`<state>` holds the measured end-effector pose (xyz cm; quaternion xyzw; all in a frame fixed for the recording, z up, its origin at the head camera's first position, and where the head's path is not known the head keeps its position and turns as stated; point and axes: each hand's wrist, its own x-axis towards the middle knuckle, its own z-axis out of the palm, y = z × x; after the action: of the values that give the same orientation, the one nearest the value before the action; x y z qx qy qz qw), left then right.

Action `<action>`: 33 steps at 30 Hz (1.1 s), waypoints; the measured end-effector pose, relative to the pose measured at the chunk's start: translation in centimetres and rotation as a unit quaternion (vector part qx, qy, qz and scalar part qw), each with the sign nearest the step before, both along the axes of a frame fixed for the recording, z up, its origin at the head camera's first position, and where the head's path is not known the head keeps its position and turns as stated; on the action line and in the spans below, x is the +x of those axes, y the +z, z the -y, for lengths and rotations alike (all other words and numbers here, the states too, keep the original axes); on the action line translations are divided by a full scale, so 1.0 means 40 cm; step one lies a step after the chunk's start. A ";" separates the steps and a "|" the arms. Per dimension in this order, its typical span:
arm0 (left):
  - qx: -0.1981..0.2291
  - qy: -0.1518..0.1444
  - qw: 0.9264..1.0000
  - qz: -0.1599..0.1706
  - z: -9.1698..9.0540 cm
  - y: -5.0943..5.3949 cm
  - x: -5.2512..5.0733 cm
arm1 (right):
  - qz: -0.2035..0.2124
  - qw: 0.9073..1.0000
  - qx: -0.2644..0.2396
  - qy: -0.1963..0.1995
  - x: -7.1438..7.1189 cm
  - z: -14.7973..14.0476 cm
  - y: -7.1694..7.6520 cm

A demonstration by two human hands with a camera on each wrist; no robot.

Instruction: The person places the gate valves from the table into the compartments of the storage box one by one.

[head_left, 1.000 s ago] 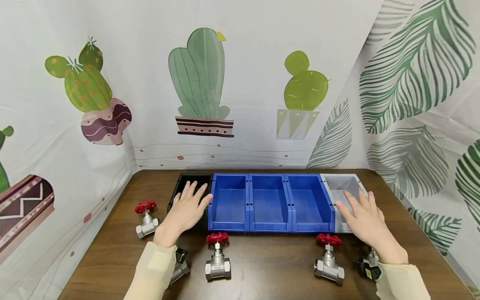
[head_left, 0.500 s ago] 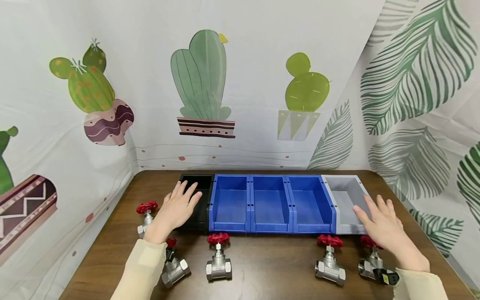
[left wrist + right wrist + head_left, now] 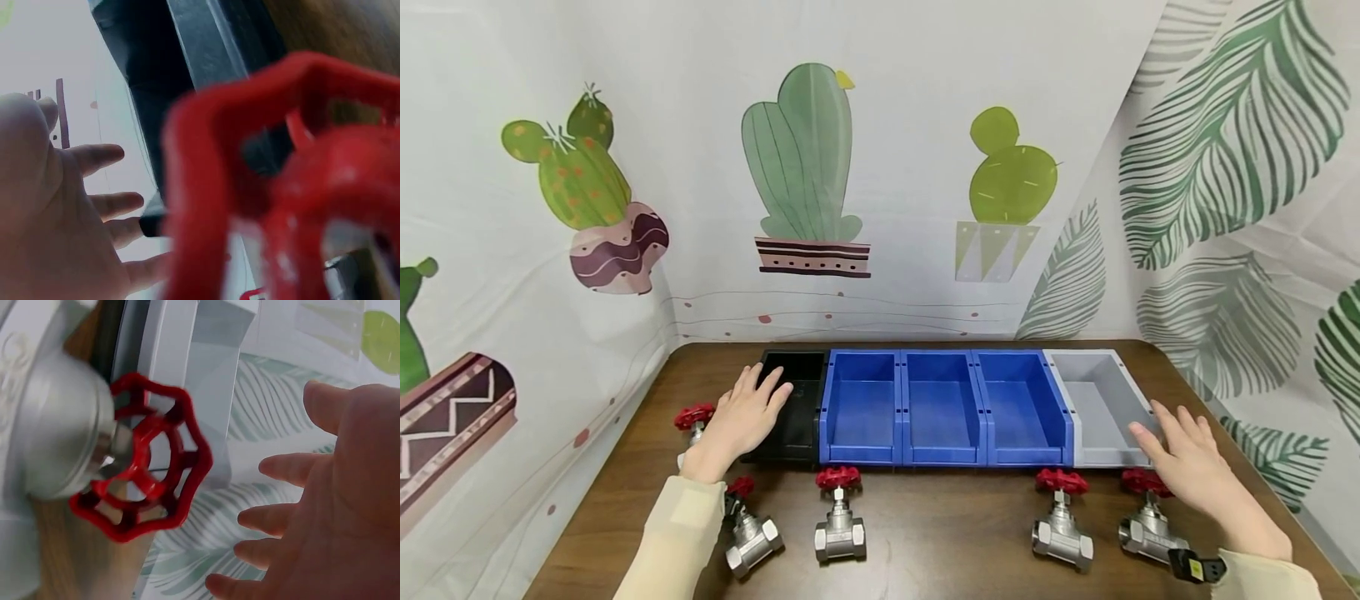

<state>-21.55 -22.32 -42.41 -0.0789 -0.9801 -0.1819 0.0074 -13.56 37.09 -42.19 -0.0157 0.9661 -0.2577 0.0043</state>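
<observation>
My left hand point(image 3: 737, 422), fingers spread and holding nothing, hovers by the left side of the black bin point(image 3: 795, 417). It partly hides a valve with a red handwheel point(image 3: 694, 416). In the left wrist view a blurred red handwheel point(image 3: 200, 187) fills the right side, apart from the hand point(image 3: 62, 231). My right hand point(image 3: 1197, 467), also spread and empty, hangs beside the grey bin point(image 3: 1101, 408), above and right of a valve point(image 3: 1150, 533). The right wrist view has the hand point(image 3: 312, 506) apart from a red handwheel point(image 3: 147, 459).
Three blue bins point(image 3: 860, 404) stand side by side between the black and grey ones. Along the front of the wooden table point(image 3: 947, 533) lie a tilted valve point(image 3: 752, 542), a middle-left valve point(image 3: 840, 533) and another valve point(image 3: 1062, 537). A printed cloth point(image 3: 910, 167) hangs behind.
Both hands have moved outward and a little toward the front of the table, the left one leftward off the black bin, the right one rightward off the grey bin. More of the valves near them shows.
</observation>
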 end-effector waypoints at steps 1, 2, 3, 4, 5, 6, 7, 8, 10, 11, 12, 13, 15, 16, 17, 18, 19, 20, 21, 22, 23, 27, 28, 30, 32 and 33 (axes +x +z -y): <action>0.001 0.003 1.000 0.001 0.004 -0.003 -0.001 | -0.006 1.000 -0.004 0.004 0.002 -0.006 -0.003; 0.002 0.005 1.000 0.002 0.007 -0.005 -0.002 | -0.010 1.000 -0.007 0.007 0.004 -0.013 -0.005; 0.004 0.006 1.000 0.003 0.010 -0.008 -0.003 | -0.013 1.000 -0.011 0.010 0.006 -0.020 -0.007; 0.006 0.006 1.000 0.004 0.012 -0.009 -0.003 | -0.015 1.000 -0.013 0.009 0.009 -0.026 -0.009; 0.007 0.006 1.000 0.004 0.014 -0.011 -0.004 | -0.015 1.000 -0.014 0.007 0.011 -0.032 -0.011; 0.009 0.005 1.000 0.005 0.016 -0.012 -0.004 | -0.014 1.000 -0.014 0.004 0.013 -0.037 -0.012; 0.010 0.004 1.000 0.006 0.017 -0.012 -0.003 | -0.014 1.000 -0.014 0.001 0.015 -0.042 -0.014; 0.012 0.003 1.000 0.006 0.019 -0.013 -0.003 | -0.011 1.000 -0.014 -0.001 0.017 -0.046 -0.015; 0.016 0.002 1.000 0.008 0.021 -0.013 -0.001 | -0.004 1.000 -0.014 -0.005 0.020 -0.053 -0.017; 0.019 0.002 1.000 0.009 0.022 -0.012 -0.001 | -0.001 1.000 -0.013 -0.004 0.021 -0.056 -0.018; 0.021 0.002 1.000 0.011 0.022 -0.012 0.000 | 0.000 1.000 -0.012 -0.004 0.022 -0.058 -0.020; 0.024 0.004 1.000 0.014 0.024 -0.012 0.000 | 0.000 1.000 -0.011 -0.004 0.023 -0.061 -0.022; 0.031 0.007 0.999 0.022 0.026 -0.011 0.001 | 0.004 1.000 -0.009 -0.003 0.025 -0.065 -0.025; 0.033 0.010 0.999 0.026 0.027 -0.011 0.002 | 0.000 1.000 -0.009 -0.003 0.027 -0.067 -0.030; 0.037 0.013 0.999 0.031 0.028 -0.011 0.003 | 0.001 1.000 -0.007 -0.003 0.028 -0.070 -0.033; 0.039 0.015 0.998 0.036 0.030 -0.012 0.002 | 0.001 1.000 -0.007 -0.004 0.029 -0.071 -0.036; 0.042 0.017 0.998 0.040 0.031 -0.012 0.003 | 0.003 1.000 -0.007 -0.004 0.030 -0.073 -0.039; 0.043 0.017 0.998 0.041 0.032 -0.011 0.003 | 0.005 1.000 -0.007 -0.003 0.031 -0.076 -0.041; 0.045 0.018 0.998 0.043 0.033 -0.011 0.004 | 0.005 1.000 -0.007 -0.003 0.032 -0.077 -0.044; 0.046 0.017 0.998 0.044 0.034 -0.010 0.005 | 0.008 1.000 -0.007 -0.004 0.032 -0.078 -0.046; 0.050 0.016 0.998 0.045 0.035 -0.008 0.005 | 0.012 1.000 -0.006 -0.004 0.032 -0.080 -0.046; 0.057 0.014 0.997 0.048 0.042 -0.006 0.009 | 0.024 1.000 -0.012 -0.004 0.032 -0.082 -0.050; 0.057 0.013 0.997 0.049 0.044 -0.005 0.010 | 0.027 1.000 -0.014 -0.003 0.033 -0.083 -0.052; 0.056 0.016 0.997 0.051 0.048 -0.006 0.013 | 0.030 0.999 -0.018 -0.001 0.034 -0.082 -0.056; 0.053 0.018 0.997 0.054 0.053 -0.006 0.015 | 0.027 0.999 -0.018 -0.001 0.035 -0.081 -0.062; 0.052 0.019 0.997 0.055 0.055 -0.006 0.017 | 0.024 1.000 -0.018 0.000 0.034 -0.080 -0.063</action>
<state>-20.88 -24.53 -42.64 -0.0493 -0.9696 -0.2366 -0.0394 -12.20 40.30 -44.72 -0.0092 0.9610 -0.2751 0.0270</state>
